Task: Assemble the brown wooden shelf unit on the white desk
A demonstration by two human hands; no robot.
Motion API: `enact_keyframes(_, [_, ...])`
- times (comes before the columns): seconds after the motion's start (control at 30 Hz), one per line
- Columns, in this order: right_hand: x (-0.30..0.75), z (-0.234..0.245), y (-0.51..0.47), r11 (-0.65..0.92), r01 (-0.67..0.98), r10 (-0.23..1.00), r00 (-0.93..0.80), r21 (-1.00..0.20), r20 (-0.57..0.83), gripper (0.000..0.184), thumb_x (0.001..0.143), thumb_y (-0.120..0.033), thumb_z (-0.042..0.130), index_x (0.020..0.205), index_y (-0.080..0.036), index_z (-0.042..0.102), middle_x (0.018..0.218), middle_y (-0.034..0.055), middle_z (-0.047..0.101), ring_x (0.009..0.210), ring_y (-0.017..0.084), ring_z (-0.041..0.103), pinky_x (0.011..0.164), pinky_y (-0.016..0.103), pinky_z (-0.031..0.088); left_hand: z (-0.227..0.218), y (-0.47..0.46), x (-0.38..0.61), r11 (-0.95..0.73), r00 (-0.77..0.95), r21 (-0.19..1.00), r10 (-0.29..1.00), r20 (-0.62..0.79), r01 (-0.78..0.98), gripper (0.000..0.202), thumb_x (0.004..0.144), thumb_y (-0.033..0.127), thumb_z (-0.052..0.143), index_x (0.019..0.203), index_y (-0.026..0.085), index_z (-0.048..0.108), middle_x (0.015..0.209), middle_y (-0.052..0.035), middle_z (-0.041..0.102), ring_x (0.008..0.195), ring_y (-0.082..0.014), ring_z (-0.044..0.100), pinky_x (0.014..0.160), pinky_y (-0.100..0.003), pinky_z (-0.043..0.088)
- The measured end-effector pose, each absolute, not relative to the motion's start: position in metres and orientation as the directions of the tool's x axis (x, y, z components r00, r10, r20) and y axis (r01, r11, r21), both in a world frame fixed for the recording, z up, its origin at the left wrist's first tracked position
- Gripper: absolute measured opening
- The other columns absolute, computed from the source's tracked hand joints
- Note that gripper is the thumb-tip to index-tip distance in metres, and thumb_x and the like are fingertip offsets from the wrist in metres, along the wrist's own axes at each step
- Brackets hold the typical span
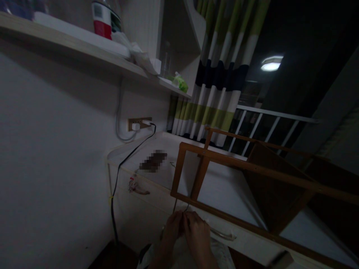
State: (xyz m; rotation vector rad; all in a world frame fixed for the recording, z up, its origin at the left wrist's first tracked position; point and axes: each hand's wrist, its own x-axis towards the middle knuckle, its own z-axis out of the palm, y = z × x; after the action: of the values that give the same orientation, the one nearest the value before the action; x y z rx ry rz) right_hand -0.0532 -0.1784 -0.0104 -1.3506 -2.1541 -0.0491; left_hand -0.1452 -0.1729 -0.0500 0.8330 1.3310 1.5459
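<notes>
The room is dim. My left hand (171, 228) and my right hand (198, 233) meet at the bottom centre, just in front of a white drawer unit (146, 209). Both have their fingers pinched together around a thin dark wire (181, 207) that runs up toward the lower rail of a brown wooden frame (196, 175). The frame lies on the white top of the unit. What exactly the fingertips hold is hard to make out in the dark.
A black cable (123, 164) runs from a wall socket (139, 123) down to the floor. A shelf (70, 45) overhead carries a red-and-white container (101, 18) and a green thing (181, 83). A striped curtain (215, 86) and white railing (269, 123) stand behind.
</notes>
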Motion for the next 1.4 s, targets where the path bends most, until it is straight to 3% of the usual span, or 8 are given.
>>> enact_keyframes(0.17, [-0.047, -0.01, -0.183, 0.517, 0.805, 0.772, -0.292, -0.291, 0.565, 0.027, 0.085, -0.017, 0.033, 0.079, -0.021, 0.059, 0.072, 0.0011, 0.062, 0.064, 0.013, 0.061, 0.057, 0.021, 0.043, -0.035, -0.176, -0.155, 0.041, -0.376, 0.965, 0.916, -0.139, -0.258, 0.05, 0.057, 0.066, 0.05, 0.063, 0.017, 0.048, 0.048, 0.0054, 0.045, 0.038, -0.0072, 0.042, 0.038, -0.019, 0.033])
enact_keyframes(0.37, [-0.044, 0.002, -0.18, 0.6, 0.754, 0.68, -0.307, -0.265, 0.665, 0.029, 0.088, -0.023, 0.029, 0.091, -0.019, 0.058, 0.079, 0.0046, 0.061, 0.069, 0.013, 0.06, 0.059, 0.021, 0.045, -0.01, -0.179, -0.164, -0.094, -0.473, 0.992, 0.88, 0.046, -0.079, 0.048, 0.062, 0.064, 0.045, 0.063, 0.017, 0.048, 0.049, 0.005, 0.044, 0.041, -0.0086, 0.04, 0.04, -0.02, 0.033])
enact_keyframes(0.53, [-0.047, 0.014, -0.177, 0.666, 0.717, 0.62, -0.379, -0.205, 0.687, 0.033, 0.09, -0.024, 0.026, 0.09, -0.019, 0.058, 0.08, 0.0048, 0.059, 0.067, 0.012, 0.059, 0.057, 0.021, 0.046, -0.001, -0.182, -0.163, -0.147, -0.493, 0.988, 0.863, 0.109, -0.039, 0.042, 0.067, 0.058, 0.047, 0.064, 0.017, 0.049, 0.046, 0.0065, 0.04, 0.042, -0.0085, 0.038, 0.041, -0.02, 0.032])
enact_keyframes(1.4, [-0.04, 0.02, -0.191, 0.663, 0.703, 0.661, -0.389, -0.257, 0.642, 0.022, 0.087, -0.019, 0.033, 0.095, -0.021, 0.054, 0.081, 0.0029, 0.059, 0.071, 0.014, 0.058, 0.061, 0.024, 0.047, 0.003, -0.184, -0.16, -0.198, -0.541, 0.979, 0.819, 0.189, 0.041, 0.044, 0.067, 0.06, 0.046, 0.063, 0.016, 0.052, 0.054, 0.0012, 0.051, 0.05, -0.0116, 0.046, 0.047, -0.022, 0.037])
